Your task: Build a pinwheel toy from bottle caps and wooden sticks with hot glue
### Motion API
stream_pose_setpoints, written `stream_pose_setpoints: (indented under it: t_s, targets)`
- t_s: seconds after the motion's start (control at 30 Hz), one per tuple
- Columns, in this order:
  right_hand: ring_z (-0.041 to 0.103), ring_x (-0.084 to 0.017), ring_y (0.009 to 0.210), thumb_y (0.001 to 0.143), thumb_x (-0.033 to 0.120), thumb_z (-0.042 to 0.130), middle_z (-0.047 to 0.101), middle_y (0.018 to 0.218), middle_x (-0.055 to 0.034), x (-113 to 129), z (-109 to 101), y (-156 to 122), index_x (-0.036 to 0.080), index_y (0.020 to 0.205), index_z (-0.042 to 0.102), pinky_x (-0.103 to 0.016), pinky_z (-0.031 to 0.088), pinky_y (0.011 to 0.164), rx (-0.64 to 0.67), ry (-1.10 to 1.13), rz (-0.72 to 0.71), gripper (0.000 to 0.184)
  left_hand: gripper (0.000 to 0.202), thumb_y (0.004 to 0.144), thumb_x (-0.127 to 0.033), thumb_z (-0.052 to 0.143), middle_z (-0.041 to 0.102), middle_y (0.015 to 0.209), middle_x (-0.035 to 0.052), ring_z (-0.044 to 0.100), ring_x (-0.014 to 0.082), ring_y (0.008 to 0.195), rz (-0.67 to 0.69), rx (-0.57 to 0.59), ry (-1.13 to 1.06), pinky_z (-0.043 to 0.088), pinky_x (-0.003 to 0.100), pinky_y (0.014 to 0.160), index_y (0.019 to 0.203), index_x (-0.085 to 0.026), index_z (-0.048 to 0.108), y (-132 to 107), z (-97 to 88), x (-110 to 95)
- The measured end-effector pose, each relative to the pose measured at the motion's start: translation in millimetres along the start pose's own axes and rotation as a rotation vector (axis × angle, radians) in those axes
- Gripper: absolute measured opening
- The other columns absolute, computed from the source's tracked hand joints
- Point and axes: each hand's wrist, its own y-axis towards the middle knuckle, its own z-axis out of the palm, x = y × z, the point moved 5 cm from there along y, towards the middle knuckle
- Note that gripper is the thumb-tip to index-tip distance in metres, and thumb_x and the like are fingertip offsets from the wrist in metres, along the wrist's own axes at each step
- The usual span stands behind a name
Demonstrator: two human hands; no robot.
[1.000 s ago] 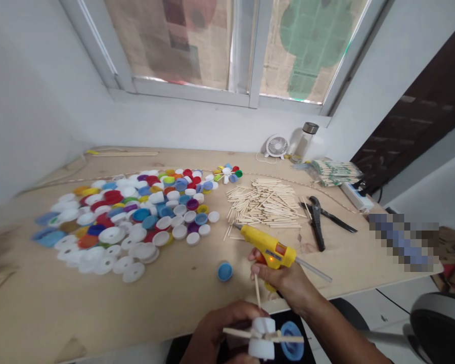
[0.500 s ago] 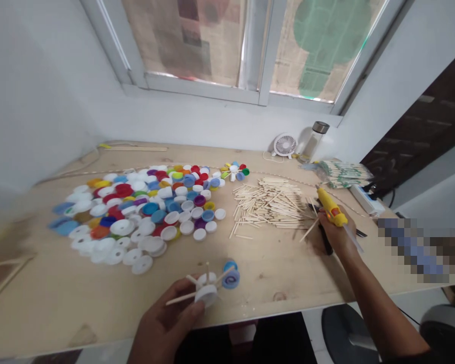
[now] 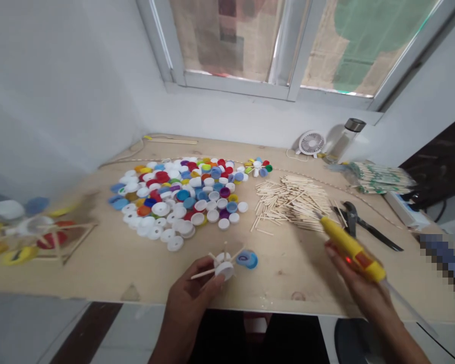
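My left hand (image 3: 197, 290) pinches a white bottle cap hub (image 3: 224, 269) near the table's front edge. Several short wooden sticks (image 3: 202, 274) spread out from it, and a blue bottle cap piece (image 3: 247, 259) sits at the tip of one on the right. In my right hand (image 3: 358, 285) is a yellow hot glue gun (image 3: 351, 248), its nozzle pointing up and left, a red light glowing on its side and a clear glue stick (image 3: 409, 307) out of its back. The gun is raised above the table, apart from the cap piece.
Coloured bottle caps (image 3: 185, 202) lie heaped left of a pile of wooden sticks (image 3: 293, 202). Pliers (image 3: 364, 225) lie at the right. A finished cap flower (image 3: 257, 168), a small fan (image 3: 311, 143) and a bottle (image 3: 345, 141) stand behind. Another cap-and-stick construction (image 3: 38, 232) is at far left.
My right hand has lifted the glue gun off the table by the pliers and brought it nearer to me. My left hand keeps its hold on the cap hub. The view has turned left.
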Motion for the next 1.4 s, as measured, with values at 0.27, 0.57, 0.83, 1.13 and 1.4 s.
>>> stream_pose_setpoints:
  t_s: [0.27,0.57,0.83,1.13,1.4]
  targets:
    - [0.056,-0.015,0.06,0.084,0.043,0.059,0.058,0.068,0.0016,45,67,-76,0.023,0.074,0.057,-0.024,0.043,0.049,0.429,0.064,-0.001,0.022,0.037,0.061,-0.041,0.078,0.076,0.093,0.0043,0.07,0.0253,0.092,0.117,-0.016,0.098,0.053,0.035,0.089,0.09,-0.021,0.068,-5,-10.0,-4]
    - [0.053,-0.014,0.058,0.088,0.038,0.053,0.056,0.066,0.0011,60,90,-87,0.022,0.071,0.051,-0.026,0.038,0.054,0.468,-0.033,-0.331,0.023,0.026,0.067,-0.035,0.072,0.075,0.095,0.0018,0.069,0.024,0.088,0.308,0.032,0.36,0.053,0.031,0.082,0.092,-0.025,0.071,-6,-17.4,-14]
    - [0.051,-0.014,0.054,0.089,0.041,0.053,0.055,0.06,0.0009,62,94,-86,0.022,0.067,0.049,-0.026,0.035,0.052,0.39,-0.143,-0.429,0.029,0.023,0.068,-0.037,0.071,0.075,0.092,0.0005,0.068,0.0225,0.085,0.337,-0.015,0.362,0.051,0.029,0.083,0.089,-0.026,0.072,-15,-11.8,-24]
    - [0.048,-0.015,0.053,0.093,0.049,0.041,0.051,0.058,0.0014,54,97,-88,0.022,0.066,0.045,-0.029,0.032,0.054,0.327,-0.177,-0.444,0.038,0.023,0.07,-0.037,0.07,0.075,0.094,-0.0018,0.068,0.0214,0.088,0.382,0.015,0.429,0.051,0.025,0.082,0.092,-0.029,0.071,-10,-15.4,-17]
    - [0.046,-0.013,0.051,0.094,0.044,0.043,0.048,0.056,0.003,56,94,-87,0.022,0.066,0.045,-0.027,0.031,0.052,0.242,-0.221,-0.502,0.036,0.023,0.073,-0.039,0.067,0.075,0.095,-0.0024,0.069,0.0205,0.088,0.455,0.02,0.508,0.052,0.027,0.084,0.094,-0.029,0.069,-7,-16.4,-15]
